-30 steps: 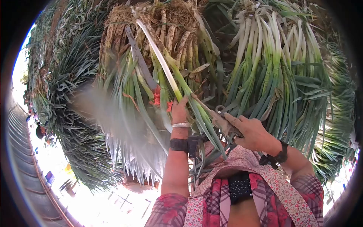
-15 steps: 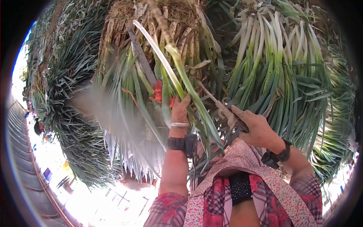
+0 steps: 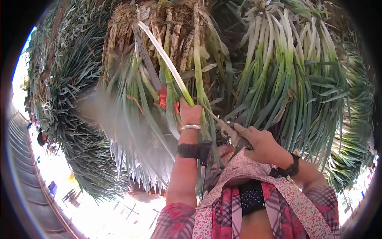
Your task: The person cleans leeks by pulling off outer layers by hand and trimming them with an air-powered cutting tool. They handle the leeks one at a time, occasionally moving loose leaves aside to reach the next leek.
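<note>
A clean white-stemmed leek (image 3: 165, 55) is gripped in my left hand (image 3: 191, 113), its white end pointing up and to the left. Close beside that hand a second leek (image 3: 197, 59), greenish with a brown end, stands nearly upright; whether my fingers also hold it is hidden. My right hand (image 3: 262, 145) is closed around an air blow gun (image 3: 234, 133). Its thin nozzle reaches up-left to the second leek's stalk, near my left hand. Behind lie soil-stained leeks (image 3: 175, 40) with roots at the top, and a flat grey strip (image 3: 147, 59) with red material (image 3: 162, 96) at its lower end.
Cleaned leeks (image 3: 278, 51) are heaped on the right. A tall stack of green leaves (image 3: 79, 103) stands on the left, with more leeks (image 3: 354, 119) at the far right. A flowered apron (image 3: 242, 165) covers my front. A pale blur veils the left-centre.
The second leek has swung from a slant to nearly upright. My right hand and the blow gun have shifted slightly left and down. The white-stemmed leek stays in my left hand.
</note>
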`<state>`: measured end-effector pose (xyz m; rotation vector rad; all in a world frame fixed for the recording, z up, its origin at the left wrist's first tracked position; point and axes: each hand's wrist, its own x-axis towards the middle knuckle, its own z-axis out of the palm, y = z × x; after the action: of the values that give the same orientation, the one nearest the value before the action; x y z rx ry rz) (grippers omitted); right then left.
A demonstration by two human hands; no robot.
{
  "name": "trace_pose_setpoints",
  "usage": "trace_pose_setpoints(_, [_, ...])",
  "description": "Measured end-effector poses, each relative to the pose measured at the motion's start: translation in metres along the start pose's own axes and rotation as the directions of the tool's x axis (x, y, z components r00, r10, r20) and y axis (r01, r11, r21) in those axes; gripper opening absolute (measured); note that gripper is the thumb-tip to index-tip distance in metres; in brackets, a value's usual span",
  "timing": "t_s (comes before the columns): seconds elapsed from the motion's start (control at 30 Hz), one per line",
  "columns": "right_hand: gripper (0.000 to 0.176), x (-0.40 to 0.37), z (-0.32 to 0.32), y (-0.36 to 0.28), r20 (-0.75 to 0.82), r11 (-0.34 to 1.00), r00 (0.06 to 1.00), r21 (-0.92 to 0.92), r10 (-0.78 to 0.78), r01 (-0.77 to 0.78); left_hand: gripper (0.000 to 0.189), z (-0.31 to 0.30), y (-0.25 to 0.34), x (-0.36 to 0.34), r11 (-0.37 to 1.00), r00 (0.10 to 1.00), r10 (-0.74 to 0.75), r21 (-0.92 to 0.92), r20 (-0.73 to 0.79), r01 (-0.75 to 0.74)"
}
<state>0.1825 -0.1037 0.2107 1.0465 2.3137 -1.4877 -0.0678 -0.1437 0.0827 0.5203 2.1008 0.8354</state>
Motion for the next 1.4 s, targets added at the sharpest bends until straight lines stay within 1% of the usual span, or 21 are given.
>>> trace_pose_setpoints(0.03, [0.081, 0.002, -0.001, -0.001, -0.005, 1.000, 1.000, 0.001, 0.001, -0.001, 0.033, 0.000, 0.003, 0.000, 1.000, 1.000, 0.004, 0.002, 0.003, -0.004])
trace_pose_setpoints(0.1, [0.081, 0.006, -0.005, -0.001, -0.014, 0.999, 1.000, 0.048, 0.020, -0.019, 0.029, 0.003, 0.009, -0.002, 0.991, 0.998, -0.012, 0.134, -0.056, 0.020])
trace_pose_setpoints(0.13, [0.081, 0.005, -0.004, -0.002, -0.018, 0.999, 1.000, 0.049, 0.023, -0.022, 0.029, 0.006, 0.013, -0.005, 0.991, 0.999, -0.009, 0.134, -0.051, 0.016])
trace_pose_setpoints(0.2, [0.081, 0.005, -0.003, -0.003, -0.039, 0.998, 0.998, 0.047, 0.048, -0.046, 0.028, 0.009, 0.019, -0.012, 0.952, 0.971, 0.132, 0.300, -0.201, -0.067])
trace_pose_setpoints(0.23, [0.081, 0.003, -0.001, -0.003, -0.038, 0.997, 0.998, 0.054, 0.054, -0.052, 0.028, 0.007, 0.019, -0.013, 0.925, 0.961, 0.182, 0.367, -0.209, -0.095])
trace_pose_setpoints(0.27, [0.081, 0.002, 0.000, -0.002, -0.021, 0.997, 0.998, 0.049, 0.055, -0.054, 0.028, 0.006, 0.016, -0.013, 0.924, 0.963, 0.179, 0.371, -0.202, -0.094])
trace_pose_setpoints(0.33, [0.081, 0.004, 0.000, 0.000, -0.006, 0.997, 0.998, 0.045, 0.061, -0.061, 0.027, 0.009, 0.012, -0.011, 0.885, 0.942, 0.258, 0.443, -0.216, -0.141])
trace_pose_setpoints(0.47, [0.082, 0.034, -0.004, 0.010, -0.092, 0.997, 0.994, 0.046, 0.063, -0.059, 0.026, 0.010, 0.016, -0.012, 0.853, 0.920, 0.336, 0.479, -0.203, -0.205])
trace_pose_setpoints(0.5, [0.081, 0.041, -0.005, 0.012, -0.129, 0.997, 0.989, 0.036, 0.069, -0.065, 0.022, 0.011, 0.018, -0.014, 0.887, 0.948, 0.265, 0.429, -0.175, -0.169])
trace_pose_setpoints(0.6, [0.080, 0.058, -0.014, 0.019, -0.202, 0.998, 0.978, 0.043, 0.046, -0.038, 0.022, 0.009, 0.026, -0.015, 0.880, 0.960, 0.219, 0.460, -0.172, -0.118])
trace_pose_setpoints(0.67, [0.080, 0.072, -0.019, 0.025, -0.222, 0.999, 0.974, 0.030, 0.033, -0.027, 0.021, 0.006, 0.031, -0.020, 0.884, 0.962, 0.221, 0.449, -0.162, -0.128])
trace_pose_setpoints(0.73, [0.079, 0.090, -0.031, 0.031, -0.263, 1.000, 0.965, 0.011, 0.009, -0.006, 0.020, 0.006, 0.041, -0.019, 0.912, 0.976, 0.146, 0.403, -0.162, -0.069])
trace_pose_setpoints(0.8, [0.081, 0.103, -0.040, 0.034, -0.237, 0.999, 0.971, 0.035, 0.042, -0.034, 0.020, 0.006, 0.034, -0.018, 0.907, 0.975, 0.160, 0.412, -0.154, -0.084])
trace_pose_setpoints(0.93, [0.078, 0.130, -0.044, 0.044, -0.298, 1.000, 0.954, -0.027, 0.004, -0.012, 0.026, 0.008, 0.022, -0.016, 0.899, 0.966, 0.184, 0.428, -0.181, -0.091])
trace_pose_setpoints(1.0, [0.077, 0.141, -0.047, 0.049, -0.327, 0.998, 0.945, -0.049, 0.014, -0.032, 0.026, 0.010, 0.028, -0.019, 0.910, 0.974, 0.130, 0.412, -0.186, -0.042])
trace_pose_setpoints(1.07, [0.078, 0.153, -0.054, 0.053, -0.349, 0.998, 0.937, -0.047, 0.022, -0.040, 0.026, 0.011, 0.025, -0.018, 0.908, 0.970, 0.148, 0.415, -0.192, -0.057])
trace_pose_setpoints(1.13, [0.079, 0.164, -0.060, 0.056, -0.366, 0.998, 0.930, -0.043, 0.029, -0.048, 0.027, 0.010, 0.024, -0.019, 0.957, 0.983, 0.070, 0.289, -0.173, -0.017])
trace_pose_setpoints(1.17, [0.077, 0.169, -0.063, 0.058, -0.399, 0.998, 0.917, -0.059, 0.005, -0.031, 0.027, 0.010, 0.021, -0.018, 0.960, 0.982, 0.081, 0.277, -0.169, -0.032])
trace_pose_setpoints(1.2, [0.075, 0.175, -0.067, 0.060, -0.431, 0.997, 0.902, -0.079, -0.020, -0.015, 0.027, 0.009, 0.020, -0.019, 0.961, 0.982, 0.085, 0.276, -0.166, -0.037])
trace_pose_setpoints(1.3, [0.075, 0.193, -0.081, 0.065, -0.443, 0.993, 0.897, -0.111, -0.010, -0.044, 0.027, 0.007, 0.034, -0.027, 0.968, 0.991, 0.053, 0.251, -0.122, -0.020])
trace_pose_setpoints(1.4, [0.074, 0.213, -0.093, 0.072, -0.454, 0.985, 0.890, -0.167, -0.040, -0.041, 0.027, 0.008, 0.031, -0.027, 0.965, 0.991, 0.037, 0.263, -0.125, -0.003])
